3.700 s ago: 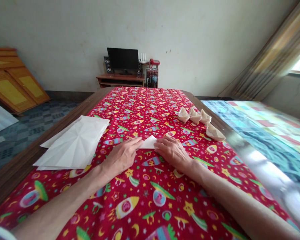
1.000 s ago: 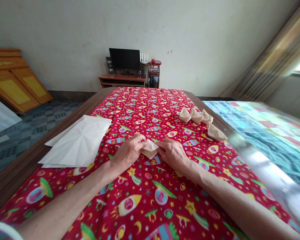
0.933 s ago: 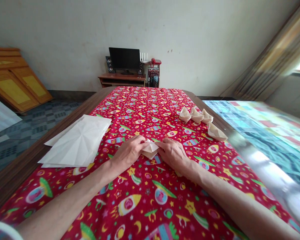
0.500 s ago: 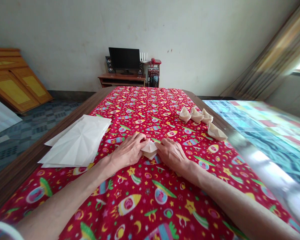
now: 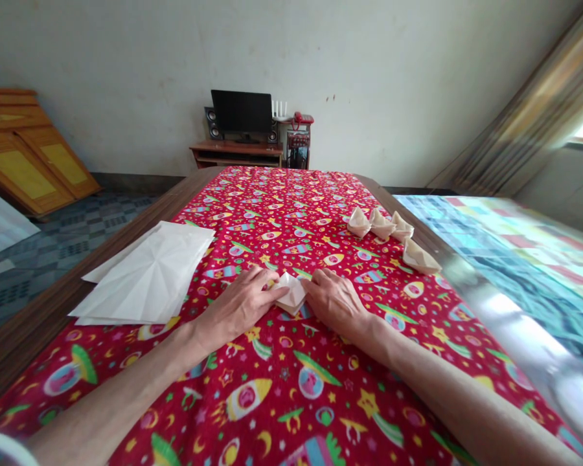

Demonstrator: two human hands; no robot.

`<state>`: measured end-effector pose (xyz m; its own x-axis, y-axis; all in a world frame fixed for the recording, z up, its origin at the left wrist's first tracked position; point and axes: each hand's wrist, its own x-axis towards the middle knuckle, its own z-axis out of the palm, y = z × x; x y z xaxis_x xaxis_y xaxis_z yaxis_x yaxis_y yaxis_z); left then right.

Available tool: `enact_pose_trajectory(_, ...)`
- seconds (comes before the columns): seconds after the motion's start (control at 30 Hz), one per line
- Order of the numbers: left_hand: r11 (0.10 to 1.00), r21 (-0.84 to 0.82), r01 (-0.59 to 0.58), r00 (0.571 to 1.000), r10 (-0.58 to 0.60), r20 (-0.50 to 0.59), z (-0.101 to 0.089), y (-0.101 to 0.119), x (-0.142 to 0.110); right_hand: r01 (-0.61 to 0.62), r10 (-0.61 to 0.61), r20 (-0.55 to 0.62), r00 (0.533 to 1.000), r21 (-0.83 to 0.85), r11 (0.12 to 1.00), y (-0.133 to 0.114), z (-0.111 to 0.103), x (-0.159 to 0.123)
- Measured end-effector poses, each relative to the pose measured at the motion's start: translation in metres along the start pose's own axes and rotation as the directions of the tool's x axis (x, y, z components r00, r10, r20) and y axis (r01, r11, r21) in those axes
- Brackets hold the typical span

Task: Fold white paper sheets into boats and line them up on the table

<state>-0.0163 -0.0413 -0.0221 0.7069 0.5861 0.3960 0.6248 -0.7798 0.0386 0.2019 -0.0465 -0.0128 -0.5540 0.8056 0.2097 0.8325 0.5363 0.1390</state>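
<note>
Between my hands, on the red patterned cloth (image 5: 252, 233), sits a small folded white paper (image 5: 290, 296). My left hand (image 5: 245, 296) is closed at its left side, the thumb lying along the paper's edge. At the opposite side my right hand (image 5: 333, 298) is closed too, its curled fingertips gripping the right corner. The fingertips' undersides are hidden. To the left lies a stack of creased white paper sheets (image 5: 148, 278). Several finished-looking folded paper boats (image 5: 420, 257) stand in a bent row at the right, beyond my right hand.
A dark wooden table edge (image 5: 68, 299) runs along the left of the cloth. Past the far end stand a monitor (image 5: 241, 115) and a red telephone (image 5: 298, 119) on low furniture. A bed with a patterned cover (image 5: 505, 259) adjoins on the right, and a wooden cabinet (image 5: 29, 162) stands at left.
My left hand has shifted slightly down and left, its thumb now stretched along the folded paper. The paper lies flatter, its front opening less visible. My right hand has barely moved.
</note>
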Motion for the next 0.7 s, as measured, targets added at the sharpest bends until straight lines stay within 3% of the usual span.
enact_pose_trajectory(0.23, 0.988, 0.0, -0.157, 0.987, 0.157, 0.044, -0.001, 0.004, -0.002, -0.006, 0.006, 0.046, 0.999, 0.011, 1.0, -0.001, -0.001, -0.001)
enact_pose_trajectory(0.33, 0.991, 0.044, -0.126, 0.991, 0.124, 0.051, -0.002, 0.004, -0.002, 0.016, -0.016, 0.014, 1.0, -0.007, 1.0, -0.001, -0.002, -0.003)
enact_pose_trajectory(0.43, 0.996, 0.057, -0.061, 0.998, 0.06, 0.036, -0.003, 0.003, -0.003, 0.135, -0.139, -0.098, 0.985, -0.045, 0.99, -0.001, -0.003, -0.006)
enact_pose_trajectory(0.5, 0.998, 0.034, -0.049, 0.999, 0.048, 0.016, -0.003, 0.002, -0.004, 0.26, -0.265, -0.17, 0.949, -0.053, 0.964, 0.001, -0.002, -0.007)
enact_pose_trajectory(0.6, 0.999, 0.002, -0.04, 0.999, 0.04, -0.001, -0.004, 0.002, -0.005, 0.332, -0.317, -0.216, 0.924, 0.04, 0.942, 0.006, 0.004, -0.008)
enact_pose_trajectory(0.7, 0.999, -0.034, -0.002, 1.0, 0.002, -0.009, -0.002, 0.002, -0.007, 0.268, -0.206, -0.238, 0.949, 0.267, 0.926, 0.012, 0.014, -0.007)
